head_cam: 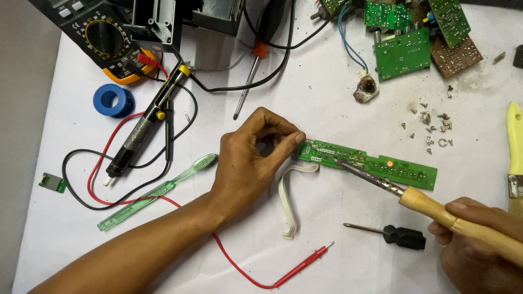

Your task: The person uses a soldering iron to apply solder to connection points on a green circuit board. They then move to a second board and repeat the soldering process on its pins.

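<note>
The left hand [248,158] is pinching the left end of a long green circuit board [376,166] lying across the white tabletop [327,103] at frame centre, while the right hand [479,239], lower right, is gripping a wooden-handled soldering iron [414,198], its tip touching the board.

An electronics repair bench is shown, set up on a white sheet [327,103]. Around a long green board [376,163] at its middle, repair gear is laid out: a multimeter [106,41] and desoldering pump [144,122] far to its left, loose screws [433,128] just above its right end, more boards [414,38] beyond them, and a soldering iron [414,198] touching it.
</note>
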